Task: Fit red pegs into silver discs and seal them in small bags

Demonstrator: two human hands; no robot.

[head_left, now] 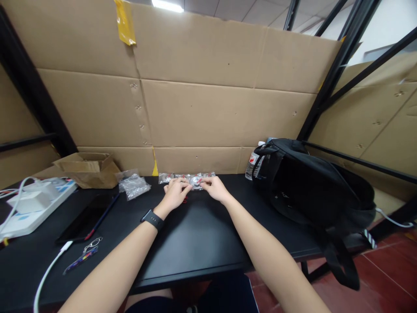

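Observation:
Near the back of the black table, my left hand and my right hand pinch a small clear plastic packet from either side. Inside it is something round and silvery with a bit of red; its exact kind is too small to make out. Similar clear packets lie in a row behind my hands, partly covered by my fingers. A small red thing shows just beneath my left hand. My left wrist wears a black watch.
At left are a power strip, a brown paper bag, crumpled clear plastic bags, a dark tablet and a keychain. A water bottle and a black backpack stand at right. Cardboard walls the back.

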